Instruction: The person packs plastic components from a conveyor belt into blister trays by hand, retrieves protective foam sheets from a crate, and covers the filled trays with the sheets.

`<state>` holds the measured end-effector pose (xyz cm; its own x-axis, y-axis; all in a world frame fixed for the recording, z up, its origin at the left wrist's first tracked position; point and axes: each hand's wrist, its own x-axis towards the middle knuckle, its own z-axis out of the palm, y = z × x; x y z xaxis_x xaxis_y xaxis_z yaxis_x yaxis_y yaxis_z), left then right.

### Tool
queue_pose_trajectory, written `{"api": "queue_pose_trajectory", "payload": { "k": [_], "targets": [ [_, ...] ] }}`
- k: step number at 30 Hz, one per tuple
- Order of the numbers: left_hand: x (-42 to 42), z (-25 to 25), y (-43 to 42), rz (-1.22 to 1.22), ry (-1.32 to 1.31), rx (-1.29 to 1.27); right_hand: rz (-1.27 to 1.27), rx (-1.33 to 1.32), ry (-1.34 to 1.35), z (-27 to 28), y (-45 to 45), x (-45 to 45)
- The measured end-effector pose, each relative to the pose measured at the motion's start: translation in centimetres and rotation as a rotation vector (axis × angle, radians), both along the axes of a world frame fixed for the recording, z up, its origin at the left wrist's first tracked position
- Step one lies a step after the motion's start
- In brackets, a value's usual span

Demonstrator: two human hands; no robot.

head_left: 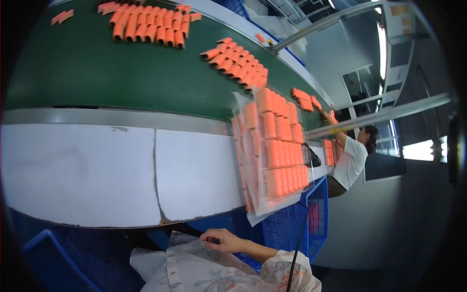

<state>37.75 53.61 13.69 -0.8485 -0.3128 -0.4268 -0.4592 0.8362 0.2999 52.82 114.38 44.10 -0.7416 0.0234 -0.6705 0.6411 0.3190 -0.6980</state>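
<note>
My right hand (221, 241) is low in the head view, in front of my light patterned shirt (194, 267). Its fingers are curled together against the cloth, and what they hold, if anything, is hidden. My left hand is out of the frame. Up and to the right of my right hand stands a stack of clear trays (260, 207) filled with rows of orange pieces (284, 155), at the right end of the white worktable (78, 170).
Groups of orange pieces (151, 24) lie on the green conveyor (92, 73). Blue crates (316, 219) stand below the table. A metal rail (389, 114) crosses at right. Beyond it a co-worker in a white top (351, 163) reaches toward the belt.
</note>
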Motion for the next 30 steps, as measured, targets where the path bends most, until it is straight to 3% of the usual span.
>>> {"api": "queue_pose_trajectory", "payload": {
  "k": [4, 5, 6, 7, 8, 9, 11, 12, 13, 14, 15, 16, 21, 24, 26, 27, 30],
  "targets": [
    [-7.3, 6.2, 5.3, -0.166, 0.192, -0.031, -0.119, -0.015, -0.167, -1.2, 8.9, 15.4],
    [-8.8, 7.9, 6.7, -0.198, 0.242, -0.037, -0.319, -0.095, -0.421, -0.2, 11.8, 18.9],
    [-9.9, 9.6, 8.2, -0.214, 0.281, -0.049, -0.452, -0.011, -0.477, 0.9, 14.7, 22.3],
    [-10.8, 11.5, 9.7, -0.233, 0.320, -0.061, -0.499, 0.154, -0.454, 0.9, 18.3, 25.9],
    [-11.6, 13.4, 11.2, -0.244, 0.361, -0.073, -0.717, 0.202, -0.317, 1.6, 21.9, 28.2],
    [-12.2, 15.2, 12.2, -0.249, 0.396, -0.085, -0.886, 0.377, -0.230, 3.5, 24.7, 28.0],
    [-13.0, 17.8, 14.2, -0.252, 0.449, -0.111, -1.045, 0.709, 0.112, 1.8, 32.3, 29.8],
    [-13.3, 19.2, 15.0, -0.243, 0.481, -0.127, -1.150, 0.770, 0.213, 2.7, 35.0, 28.6],
    [-13.3, 20.7, 15.5, -0.241, 0.504, -0.142, -1.231, 0.852, 0.189, 2.6, 38.5, 28.0],
    [-13.2, 22.0, 15.9, -0.228, 0.526, -0.164, -1.186, 1.123, 0.132, 2.5, 41.9, 27.9],
    [-13.0, 23.3, 16.3, -0.211, 0.549, -0.183, -1.316, 1.056, 0.088, 3.0, 45.2, 27.5],
    [-12.8, 24.5, 16.3, -0.195, 0.571, -0.203, -1.455, 0.756, 0.248, 6.1, 45.6, 25.1],
    [-11.4, 29.2, 15.1, -0.128, 0.642, -0.286, -0.829, 0.077, 0.041, 11.4, 51.0, 25.0],
    [-10.3, 31.5, 13.8, -0.098, 0.676, -0.325, -1.012, 0.183, -0.007, 9.4, 55.7, 29.5],
    [-9.0, 32.1, 12.5, -0.078, 0.698, -0.338, -1.413, 0.430, 0.043, 8.4, 56.5, 27.5],
    [-8.1, 32.6, 11.5, -0.065, 0.714, -0.344, -1.455, 0.451, 0.057, 7.3, 57.3, 26.5],
    [-4.7, 34.0, 9.3, -0.058, 0.796, -0.345, -1.561, 0.737, -0.044, -1.2, 60.7, 23.6]
  ]
}}
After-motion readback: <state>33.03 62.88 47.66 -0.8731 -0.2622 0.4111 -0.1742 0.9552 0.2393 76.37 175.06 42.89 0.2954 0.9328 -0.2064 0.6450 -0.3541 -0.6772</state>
